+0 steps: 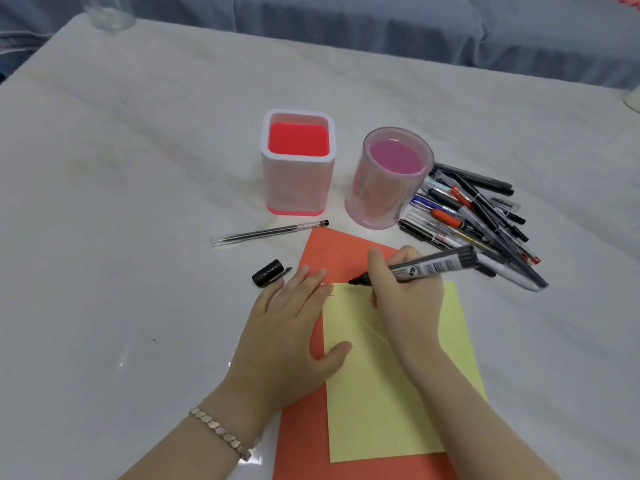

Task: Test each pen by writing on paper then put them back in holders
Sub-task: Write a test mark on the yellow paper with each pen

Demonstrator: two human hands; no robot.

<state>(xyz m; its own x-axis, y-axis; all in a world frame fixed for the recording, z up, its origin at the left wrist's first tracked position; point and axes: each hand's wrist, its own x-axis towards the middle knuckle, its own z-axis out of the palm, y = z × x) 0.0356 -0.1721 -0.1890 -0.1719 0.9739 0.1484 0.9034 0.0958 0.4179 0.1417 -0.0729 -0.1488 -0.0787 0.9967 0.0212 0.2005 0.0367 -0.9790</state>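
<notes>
The right hand [405, 299] has its grip clamped on a black marker [433, 266], tip down at the top edge of the yellow paper [381, 393] by the counter's [138, 168] near edge, seemingly to test it. The left hand [294, 334] lies flat, fingers straight, pinning the paper against sliding. The square holder [298, 181] and round holder [384, 195] stand empty mid-counter, waiting for the pile of pens [485, 216] heaped toward the right edge.

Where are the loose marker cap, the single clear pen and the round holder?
marker cap [268, 272]: head view, middle of its black ribbed body.
clear pen [270, 232]: head view, midway along the barrel.
round holder [375, 199]: head view, on its pink outer wall.
</notes>
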